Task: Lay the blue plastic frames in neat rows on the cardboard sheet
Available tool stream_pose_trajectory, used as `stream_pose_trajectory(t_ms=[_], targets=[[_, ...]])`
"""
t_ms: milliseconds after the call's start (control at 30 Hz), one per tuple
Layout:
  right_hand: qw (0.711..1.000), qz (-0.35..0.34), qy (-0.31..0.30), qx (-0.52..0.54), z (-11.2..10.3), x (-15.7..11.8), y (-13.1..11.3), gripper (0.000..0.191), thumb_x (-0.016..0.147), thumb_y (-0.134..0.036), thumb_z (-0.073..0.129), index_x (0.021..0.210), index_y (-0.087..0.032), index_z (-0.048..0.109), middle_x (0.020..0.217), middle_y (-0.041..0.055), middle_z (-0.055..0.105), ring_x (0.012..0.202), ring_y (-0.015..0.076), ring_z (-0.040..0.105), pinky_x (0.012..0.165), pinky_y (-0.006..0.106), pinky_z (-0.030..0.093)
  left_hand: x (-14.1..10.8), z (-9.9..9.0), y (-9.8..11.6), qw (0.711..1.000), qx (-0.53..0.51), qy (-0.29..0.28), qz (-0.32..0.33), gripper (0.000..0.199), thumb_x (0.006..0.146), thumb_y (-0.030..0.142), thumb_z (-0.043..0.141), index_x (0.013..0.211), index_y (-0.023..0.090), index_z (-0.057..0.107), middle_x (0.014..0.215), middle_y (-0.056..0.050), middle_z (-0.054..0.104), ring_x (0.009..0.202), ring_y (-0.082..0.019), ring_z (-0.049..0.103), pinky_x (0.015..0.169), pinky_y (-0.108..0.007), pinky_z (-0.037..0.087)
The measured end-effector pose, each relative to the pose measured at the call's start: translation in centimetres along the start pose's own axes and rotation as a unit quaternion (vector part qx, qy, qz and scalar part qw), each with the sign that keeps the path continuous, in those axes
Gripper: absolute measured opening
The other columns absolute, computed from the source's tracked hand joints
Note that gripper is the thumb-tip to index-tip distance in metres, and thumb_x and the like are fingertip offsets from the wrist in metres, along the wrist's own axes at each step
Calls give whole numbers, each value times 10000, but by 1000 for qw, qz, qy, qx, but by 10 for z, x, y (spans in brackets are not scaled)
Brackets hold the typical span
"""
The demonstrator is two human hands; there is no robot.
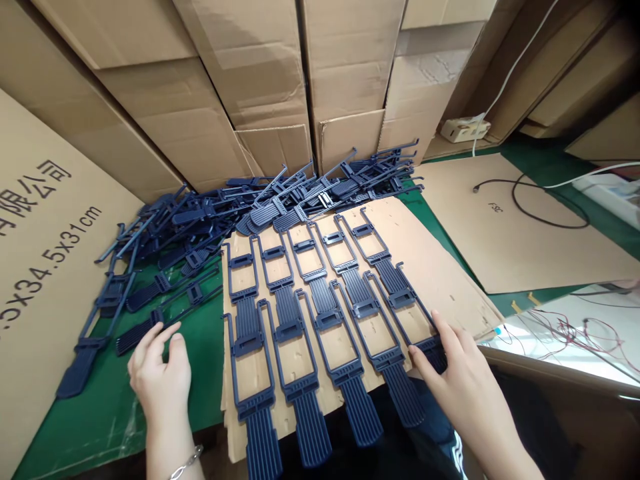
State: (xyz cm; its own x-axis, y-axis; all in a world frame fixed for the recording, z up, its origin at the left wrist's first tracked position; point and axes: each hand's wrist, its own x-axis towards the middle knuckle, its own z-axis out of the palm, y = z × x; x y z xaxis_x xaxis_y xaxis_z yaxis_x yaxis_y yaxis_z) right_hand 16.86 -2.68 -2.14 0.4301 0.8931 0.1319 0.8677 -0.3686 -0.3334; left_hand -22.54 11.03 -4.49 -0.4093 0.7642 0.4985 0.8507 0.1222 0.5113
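My right hand (457,363) is at the near right corner of the cardboard sheet (425,247), its thumb and fingers on either side of a dark blue plastic bracket (400,298) with a hooked open frame. That bracket's lower end is partly hidden under the hand. My left hand (163,370) hovers at the left with fingers apart, its fingertips by a loose blue bracket (137,333) on the green table; contact is unclear. Two rows of similar brackets lie on the sheet, the near row's ribbed paddles (357,410) jutting past its front edge.
A heap of blue brackets (200,213) runs along the back and left. Cardboard boxes (270,80) wall off the rear, and a printed carton (45,220) stands left. To the right lie a flat cardboard piece (505,227), a black cable (545,217) and thin red wires (570,333).
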Motion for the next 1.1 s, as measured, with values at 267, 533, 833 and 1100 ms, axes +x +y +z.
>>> stream_pose_trajectory(t_ms=[267, 533, 833, 1100], targets=[[1000, -18, 26, 0, 2, 0, 0, 706, 858, -587, 347, 1402, -140, 306, 1240, 133, 457, 1107, 267, 468, 902, 419, 435, -1, -1, 7, 1000, 17, -1, 8, 372, 822, 439, 474, 985, 163, 661, 1273, -80, 495, 1208, -259, 410, 1058, -439, 274], [999, -32, 20, 1, 3, -2, 0, 674, 880, -519, 371, 1433, -152, 252, 1288, 103, 454, 1115, 272, 463, 912, 426, 424, 0, -1, 8, 999, 28, -18, 8, 382, 818, 445, 462, 983, 160, 657, 1282, -92, 484, 1220, -259, 402, 1070, -435, 249], [999, -36, 11, -6, 3, -4, -1, 704, 882, -537, 368, 1465, -196, 169, 1324, 69, 437, 1128, 274, 485, 852, 415, 482, 2, 0, 10, 999, 36, -35, 4, 423, 788, 467, 444, 974, 149, 652, 1292, -128, 465, 1236, -261, 388, 1070, -443, 233], [999, 8, -53, -8, -5, -1, -7, 718, 880, -550, 355, 1479, -247, 100, 1353, 57, 403, 1120, 262, 520, 660, 345, 530, 2, -1, 3, 998, 37, -59, -5, 415, 809, 486, 460, 1029, 186, 645, 1330, -85, 431, 1220, -283, 385, 1052, -467, 268]])
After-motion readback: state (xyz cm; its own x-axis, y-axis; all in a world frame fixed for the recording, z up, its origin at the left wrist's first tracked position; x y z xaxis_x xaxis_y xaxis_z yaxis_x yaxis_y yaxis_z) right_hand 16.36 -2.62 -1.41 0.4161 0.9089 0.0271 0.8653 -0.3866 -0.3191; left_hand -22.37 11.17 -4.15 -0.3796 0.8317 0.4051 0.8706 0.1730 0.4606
